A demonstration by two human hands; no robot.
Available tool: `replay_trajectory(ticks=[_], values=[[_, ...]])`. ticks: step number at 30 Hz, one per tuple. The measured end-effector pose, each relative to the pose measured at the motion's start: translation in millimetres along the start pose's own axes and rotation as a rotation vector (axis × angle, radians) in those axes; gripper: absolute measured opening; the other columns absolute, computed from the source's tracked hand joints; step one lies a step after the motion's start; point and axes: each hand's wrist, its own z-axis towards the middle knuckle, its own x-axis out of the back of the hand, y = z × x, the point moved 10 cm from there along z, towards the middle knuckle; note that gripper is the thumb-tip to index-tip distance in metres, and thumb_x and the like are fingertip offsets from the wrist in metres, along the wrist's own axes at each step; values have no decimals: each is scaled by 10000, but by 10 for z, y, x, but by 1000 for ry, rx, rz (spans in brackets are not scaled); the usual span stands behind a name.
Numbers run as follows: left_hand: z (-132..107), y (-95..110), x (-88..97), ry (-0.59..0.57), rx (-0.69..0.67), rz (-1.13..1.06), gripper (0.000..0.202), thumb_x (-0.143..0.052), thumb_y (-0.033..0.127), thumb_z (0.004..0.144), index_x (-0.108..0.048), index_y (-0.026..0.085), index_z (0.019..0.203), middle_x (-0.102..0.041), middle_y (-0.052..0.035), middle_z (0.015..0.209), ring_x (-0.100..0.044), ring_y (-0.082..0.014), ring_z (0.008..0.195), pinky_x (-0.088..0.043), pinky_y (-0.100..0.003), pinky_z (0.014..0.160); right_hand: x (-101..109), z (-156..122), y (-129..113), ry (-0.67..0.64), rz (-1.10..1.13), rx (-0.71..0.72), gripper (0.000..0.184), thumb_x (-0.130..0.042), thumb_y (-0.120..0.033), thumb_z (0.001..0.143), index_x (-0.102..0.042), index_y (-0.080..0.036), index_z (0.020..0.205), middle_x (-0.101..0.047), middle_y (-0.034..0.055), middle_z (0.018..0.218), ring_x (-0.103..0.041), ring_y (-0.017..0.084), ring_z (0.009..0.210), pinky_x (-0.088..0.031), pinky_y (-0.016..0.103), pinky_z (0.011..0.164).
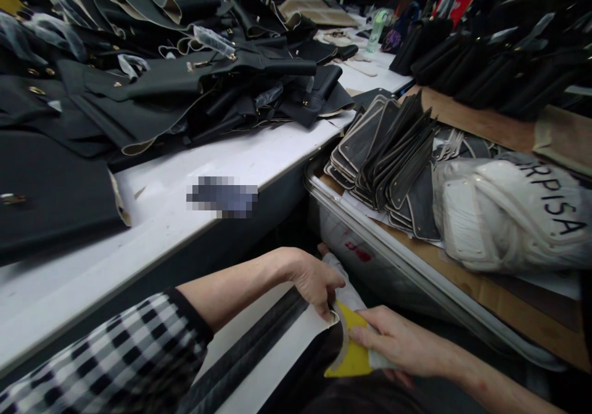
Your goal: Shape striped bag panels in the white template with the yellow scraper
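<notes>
Low in front of me, my left hand (pixel 314 281) bends down over a black and pale leather-like piece (pixel 296 346), its fingers closed on the upper right edge. My right hand (pixel 393 337) holds a flat yellow piece (pixel 354 349) with a curved, greyish edge between thumb and fingers. That curved edge lies right beside the end of the leather-like piece; whether they are joined I cannot tell. Something whitish, like cloth, shows behind the yellow piece and under my right hand. The undersides of both hands are hidden.
Black leather bag parts (pixel 152 99) with metal fittings are heaped on the white table (pixel 157 216). A blurred dark item (pixel 222 197) lies at its edge. To the right, a large bin (pixel 370 241) carries stacked dark panels (pixel 393 149) and a plastic-wrapped white bundle (pixel 509 210).
</notes>
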Motion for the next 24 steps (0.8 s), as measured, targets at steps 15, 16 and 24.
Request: replay_trajectory(ticks=[15, 16, 24], values=[[-44, 51, 93, 16, -71, 190, 616, -630, 261, 837, -455, 40, 1385, -656, -162, 1243, -610, -288, 1148, -469, -304, 849, -294, 96, 39, 101, 212, -115, 595, -388, -701, 915, -562, -139, 1001, -562, -11, 504, -437, 74, 296, -304, 120, 262], [-45, 61, 101, 23, -83, 191, 588, -634, 267, 843, -481, 30, 1359, -666, -164, 1223, -619, -286, 1128, -472, -300, 831, -307, 104, 34, 121, 215, -112, 599, -386, -705, 914, -560, -138, 1003, -562, -10, 503, -446, 77, 300, -307, 119, 265], [-26, 76, 128, 53, -141, 192, 510, -651, 241, 843, -551, 44, 1302, -710, -130, 1132, -658, -246, 1047, -484, -265, 788, -400, 142, 20, 163, 269, -171, 669, -379, -778, 854, -525, -142, 1000, -539, -18, 464, -448, 89, 295, -319, 133, 268]])
